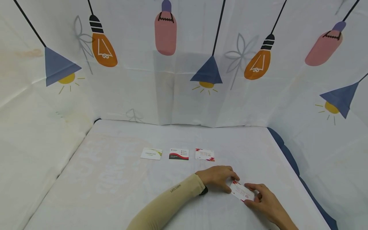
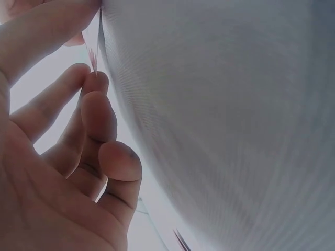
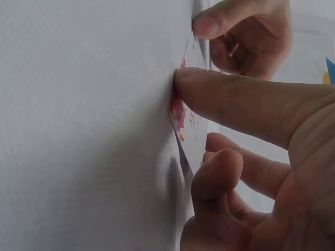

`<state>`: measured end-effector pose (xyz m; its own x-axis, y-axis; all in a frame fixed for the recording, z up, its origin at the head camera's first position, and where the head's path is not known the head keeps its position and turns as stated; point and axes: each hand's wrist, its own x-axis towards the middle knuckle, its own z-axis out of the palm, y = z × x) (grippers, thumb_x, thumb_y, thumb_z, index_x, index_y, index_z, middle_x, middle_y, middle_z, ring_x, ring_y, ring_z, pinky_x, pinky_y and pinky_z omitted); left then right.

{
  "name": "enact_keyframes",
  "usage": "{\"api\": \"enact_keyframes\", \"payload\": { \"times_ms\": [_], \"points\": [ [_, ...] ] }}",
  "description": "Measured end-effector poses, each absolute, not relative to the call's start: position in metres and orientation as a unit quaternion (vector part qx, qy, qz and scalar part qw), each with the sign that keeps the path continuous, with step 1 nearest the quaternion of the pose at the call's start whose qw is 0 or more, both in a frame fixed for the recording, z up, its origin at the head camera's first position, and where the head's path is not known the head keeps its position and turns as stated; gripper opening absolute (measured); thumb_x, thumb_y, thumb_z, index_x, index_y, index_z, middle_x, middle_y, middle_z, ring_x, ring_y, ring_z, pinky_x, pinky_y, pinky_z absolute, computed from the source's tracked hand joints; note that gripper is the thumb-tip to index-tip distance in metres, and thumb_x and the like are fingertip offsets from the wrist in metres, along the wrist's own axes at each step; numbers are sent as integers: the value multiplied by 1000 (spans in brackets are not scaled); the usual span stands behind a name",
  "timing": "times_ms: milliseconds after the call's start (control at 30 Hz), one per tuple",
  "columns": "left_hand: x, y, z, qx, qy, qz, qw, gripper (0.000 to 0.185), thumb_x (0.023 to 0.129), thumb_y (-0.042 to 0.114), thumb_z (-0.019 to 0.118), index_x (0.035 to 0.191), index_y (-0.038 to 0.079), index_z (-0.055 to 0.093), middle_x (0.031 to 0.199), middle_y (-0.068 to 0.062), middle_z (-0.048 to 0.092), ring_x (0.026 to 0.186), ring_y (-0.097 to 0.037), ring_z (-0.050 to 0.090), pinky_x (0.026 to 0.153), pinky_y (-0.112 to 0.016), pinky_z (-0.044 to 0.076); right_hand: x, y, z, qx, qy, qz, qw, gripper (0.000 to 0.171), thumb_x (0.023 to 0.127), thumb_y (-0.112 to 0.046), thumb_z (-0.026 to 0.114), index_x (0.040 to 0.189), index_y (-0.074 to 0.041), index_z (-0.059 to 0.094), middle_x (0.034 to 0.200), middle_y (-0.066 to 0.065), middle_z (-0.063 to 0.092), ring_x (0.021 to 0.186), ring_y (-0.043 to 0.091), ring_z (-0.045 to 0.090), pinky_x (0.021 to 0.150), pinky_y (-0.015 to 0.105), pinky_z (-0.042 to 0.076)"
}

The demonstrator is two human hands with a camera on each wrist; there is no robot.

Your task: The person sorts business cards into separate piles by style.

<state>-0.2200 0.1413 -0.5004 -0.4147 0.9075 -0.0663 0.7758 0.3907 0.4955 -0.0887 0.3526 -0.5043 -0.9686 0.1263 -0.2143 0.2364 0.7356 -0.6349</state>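
Note:
A white business card with red floral corners [image 1: 242, 191] lies tilted between the two hands, low over the white cloth. My left hand [image 1: 216, 176] pinches its left end between thumb and fingers. At the opposite end my right hand [image 1: 265, 202] grips the card, thumb on the near edge and fingers on the far one. The left wrist view catches the card [image 2: 93, 44] nearly edge-on beside the fingertips. From the right wrist, the card's flower print [image 3: 179, 117] shows under the thumb, and one edge stands off the cloth.
Three cards lie in a row farther back: a white one with a green corner [image 1: 151, 153], a red-and-black one [image 1: 179, 154] and a floral one [image 1: 205, 154]. Behind the white-covered table [image 1: 115, 179] hangs a lamp-printed sheet [image 1: 135, 86], with more sheeting along both sides.

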Motion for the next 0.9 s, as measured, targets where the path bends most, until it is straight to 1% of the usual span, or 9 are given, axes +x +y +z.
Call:
{"api": "enact_keyframes", "payload": {
  "times_ms": [267,500,633,767,900],
  "points": [
    [-221,141,-500,522,814,198,161,50,84,26,84,132,28,69,115,15,58,100,5,52,85,-9,38,-88,352,-504,107,928,-347,79,75,69,-30,93,136,-12,64,114,8,56,66,19,50,56,27,46],
    [-220,140,-501,513,819,203,155,47,84,28,84,128,32,69,112,16,56,97,5,50,81,-10,38,-86,356,-504,107,933,-335,74,71,72,-29,92,135,-12,64,112,8,54,68,18,50,59,26,47],
    [-219,139,-503,511,820,209,151,46,83,28,84,126,33,68,110,16,55,94,5,49,81,-10,38,-86,359,-504,117,932,-335,79,70,74,-32,91,134,-11,64,109,8,58,68,19,51,58,27,47],
    [-219,140,-503,508,823,206,147,44,84,28,83,125,35,67,105,18,57,92,4,50,80,-11,38,-86,360,-505,126,931,-333,83,68,74,-34,90,133,-13,64,103,6,62,70,19,51,59,28,47],
    [-218,140,-503,501,827,205,149,43,85,27,81,124,37,66,93,21,58,86,4,50,76,-12,38,-86,361,-504,121,936,-320,80,64,76,-33,89,132,-15,65,98,4,62,71,19,51,60,28,46]
  ]
}}
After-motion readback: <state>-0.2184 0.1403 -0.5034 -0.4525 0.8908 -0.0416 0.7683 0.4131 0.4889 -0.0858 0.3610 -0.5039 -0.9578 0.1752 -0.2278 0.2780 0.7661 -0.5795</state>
